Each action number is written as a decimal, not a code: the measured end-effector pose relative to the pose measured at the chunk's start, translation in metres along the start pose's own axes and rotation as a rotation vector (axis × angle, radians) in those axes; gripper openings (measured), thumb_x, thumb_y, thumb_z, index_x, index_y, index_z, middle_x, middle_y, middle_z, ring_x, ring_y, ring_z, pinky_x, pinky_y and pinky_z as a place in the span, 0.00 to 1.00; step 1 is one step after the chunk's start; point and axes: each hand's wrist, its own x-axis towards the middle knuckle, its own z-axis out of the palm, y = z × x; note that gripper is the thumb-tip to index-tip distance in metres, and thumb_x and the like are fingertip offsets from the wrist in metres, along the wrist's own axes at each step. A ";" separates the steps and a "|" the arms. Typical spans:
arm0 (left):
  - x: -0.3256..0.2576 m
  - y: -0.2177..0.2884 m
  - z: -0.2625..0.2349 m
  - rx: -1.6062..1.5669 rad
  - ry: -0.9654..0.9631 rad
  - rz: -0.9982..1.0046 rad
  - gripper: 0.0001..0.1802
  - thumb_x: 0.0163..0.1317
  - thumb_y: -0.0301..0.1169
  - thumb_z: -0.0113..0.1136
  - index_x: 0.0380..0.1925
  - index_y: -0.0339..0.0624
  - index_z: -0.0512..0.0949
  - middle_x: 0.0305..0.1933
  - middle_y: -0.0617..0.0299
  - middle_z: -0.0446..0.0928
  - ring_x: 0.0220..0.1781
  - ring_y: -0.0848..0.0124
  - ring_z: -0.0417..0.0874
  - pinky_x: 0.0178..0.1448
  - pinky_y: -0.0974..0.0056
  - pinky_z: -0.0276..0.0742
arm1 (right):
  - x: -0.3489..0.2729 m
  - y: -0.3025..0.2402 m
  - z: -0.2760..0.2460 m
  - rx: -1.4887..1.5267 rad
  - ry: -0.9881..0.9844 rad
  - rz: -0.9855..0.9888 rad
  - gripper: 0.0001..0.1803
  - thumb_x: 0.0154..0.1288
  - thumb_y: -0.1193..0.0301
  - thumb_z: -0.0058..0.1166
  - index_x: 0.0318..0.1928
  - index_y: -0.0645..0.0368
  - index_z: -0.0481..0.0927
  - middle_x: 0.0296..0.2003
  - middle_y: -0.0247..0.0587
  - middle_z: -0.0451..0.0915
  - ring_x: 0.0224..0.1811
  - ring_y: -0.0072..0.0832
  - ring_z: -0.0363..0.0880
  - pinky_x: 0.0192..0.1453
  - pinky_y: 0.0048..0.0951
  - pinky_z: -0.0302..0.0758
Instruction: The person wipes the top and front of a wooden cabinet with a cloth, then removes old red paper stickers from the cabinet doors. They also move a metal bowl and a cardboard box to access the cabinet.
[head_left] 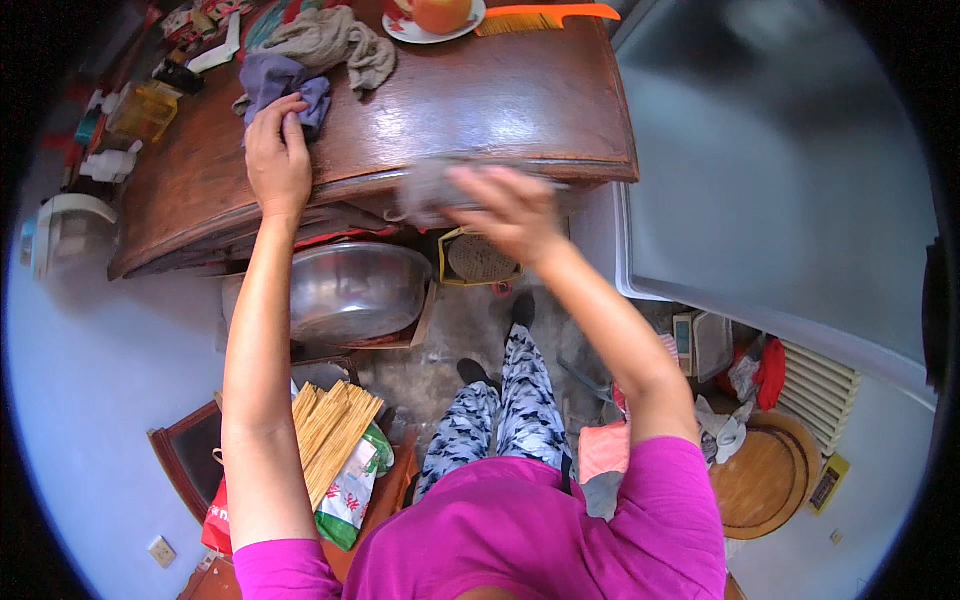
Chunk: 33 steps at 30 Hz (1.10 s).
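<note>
Two hands: both at the tabletop [480,100].
Left hand [278,160]: fingers flat, open, pressing a purple cloth [275,80] near the far left.
Right hand [510,210]: blurred; fingers appear closed on a grey rag [425,190] at the front edge.
Handling: rag likely soft, light, limp; bunch it anywhere.
Hidden: rag's shape lost in blur; grip partly unclear.

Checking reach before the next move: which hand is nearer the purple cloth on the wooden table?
Left. The left hand rests on the table with its fingers touching the purple cloth. The right hand, blurred, is at the table's front edge gripping a grey rag, well apart from it.
</note>
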 end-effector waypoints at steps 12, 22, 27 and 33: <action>-0.007 -0.012 0.003 -0.015 -0.008 -0.002 0.09 0.73 0.28 0.53 0.43 0.43 0.84 0.53 0.60 0.84 0.57 0.59 0.82 0.65 0.58 0.73 | -0.058 0.051 -0.045 -0.115 -0.282 -0.153 0.11 0.61 0.57 0.64 0.44 0.37 0.86 0.68 0.17 0.75 0.62 0.22 0.71 0.51 0.27 0.67; -0.004 -0.026 0.018 -0.060 -0.095 0.009 0.13 0.73 0.31 0.56 0.51 0.41 0.85 0.54 0.55 0.85 0.58 0.60 0.83 0.65 0.59 0.74 | -0.002 -0.080 0.066 0.439 -0.184 0.348 0.16 0.59 0.68 0.59 0.46 0.37 0.89 0.54 0.29 0.83 0.61 0.39 0.79 0.56 0.40 0.84; -0.012 -0.057 -0.016 -0.042 0.124 0.083 0.18 0.71 0.31 0.62 0.55 0.28 0.81 0.55 0.45 0.85 0.53 0.61 0.86 0.62 0.61 0.77 | 0.006 -0.181 0.065 0.959 0.196 1.134 0.28 0.51 0.86 0.54 0.55 0.53 0.80 0.54 0.43 0.79 0.62 0.46 0.74 0.68 0.39 0.72; -0.204 0.112 -0.004 -0.314 -0.273 -0.197 0.27 0.78 0.37 0.54 0.70 0.34 0.66 0.70 0.49 0.70 0.69 0.61 0.73 0.73 0.56 0.66 | -0.094 -0.203 0.032 1.184 0.540 1.581 0.31 0.63 0.79 0.60 0.66 0.62 0.65 0.61 0.46 0.72 0.69 0.38 0.70 0.74 0.36 0.64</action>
